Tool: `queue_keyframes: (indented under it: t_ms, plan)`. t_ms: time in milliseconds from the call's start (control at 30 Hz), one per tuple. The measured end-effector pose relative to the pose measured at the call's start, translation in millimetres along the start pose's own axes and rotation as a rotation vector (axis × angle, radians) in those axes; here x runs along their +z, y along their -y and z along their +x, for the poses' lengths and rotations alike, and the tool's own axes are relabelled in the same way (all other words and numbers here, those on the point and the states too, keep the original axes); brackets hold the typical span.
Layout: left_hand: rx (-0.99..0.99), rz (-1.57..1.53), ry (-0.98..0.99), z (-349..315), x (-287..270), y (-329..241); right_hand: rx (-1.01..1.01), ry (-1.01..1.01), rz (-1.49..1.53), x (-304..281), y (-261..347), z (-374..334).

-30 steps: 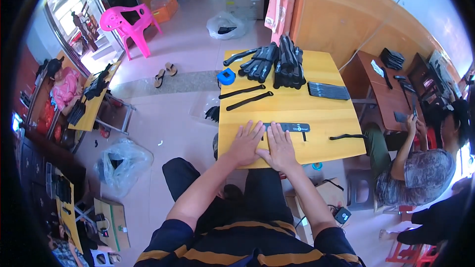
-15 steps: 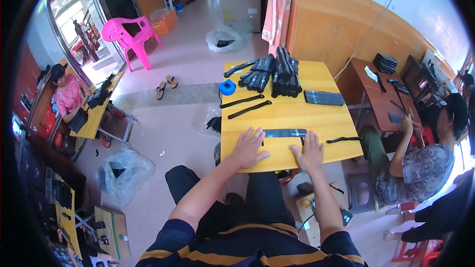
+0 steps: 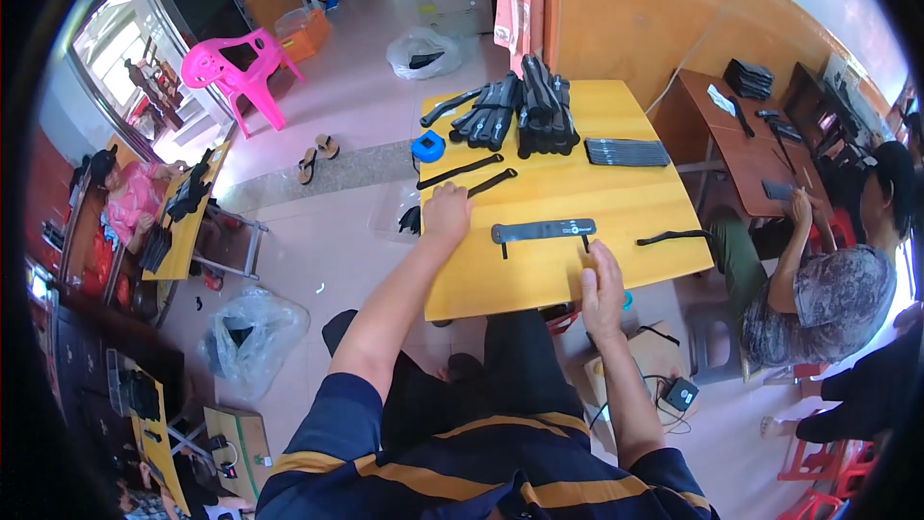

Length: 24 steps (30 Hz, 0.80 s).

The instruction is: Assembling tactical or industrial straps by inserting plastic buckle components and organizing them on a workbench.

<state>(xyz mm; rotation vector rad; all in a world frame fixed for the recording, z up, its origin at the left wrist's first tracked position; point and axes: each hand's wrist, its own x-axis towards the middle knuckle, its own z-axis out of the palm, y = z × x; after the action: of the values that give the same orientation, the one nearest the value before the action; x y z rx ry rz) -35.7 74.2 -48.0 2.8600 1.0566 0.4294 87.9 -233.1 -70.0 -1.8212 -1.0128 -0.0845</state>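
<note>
A dark grey flat strip with rounded ends and pale print lies across the yellow table. Two short black ends stick out from beneath it toward me. To its upper left, my left hand has its fingers bent over the lower end of a black strap, covering that end. A second looped black strap lies just beyond. My right hand is at the table's front edge below the strip's right end, fingers stretched out and holding nothing. Another short black strap rests at the right.
Bundles of black straps, a blue tape-measure-like object and a stack of grey strips occupy the table's far side. A person works at a brown table on the right, another on the left. Plastic bags lie on the floor.
My left hand has left the strip's left end and moved up to the black straps. My right hand has drawn back from the strip toward the front edge. The whole view has shifted slightly.
</note>
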Motion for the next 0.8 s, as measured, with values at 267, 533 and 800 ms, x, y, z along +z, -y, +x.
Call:
queue_keyframes:
  t_ms: [267,533,800]
  plan:
    - [0.147,0.108,-0.145,-40,1,34,-0.060,0.122,0.213,23,54,-2]
    - [-0.111,-0.611,-0.364,-128,-69,-20,0.292,0.256,0.806,65,76,-1]
    - [-0.150,-1.030,-0.224,-193,-58,-89,0.500,0.283,1.072,57,119,9]
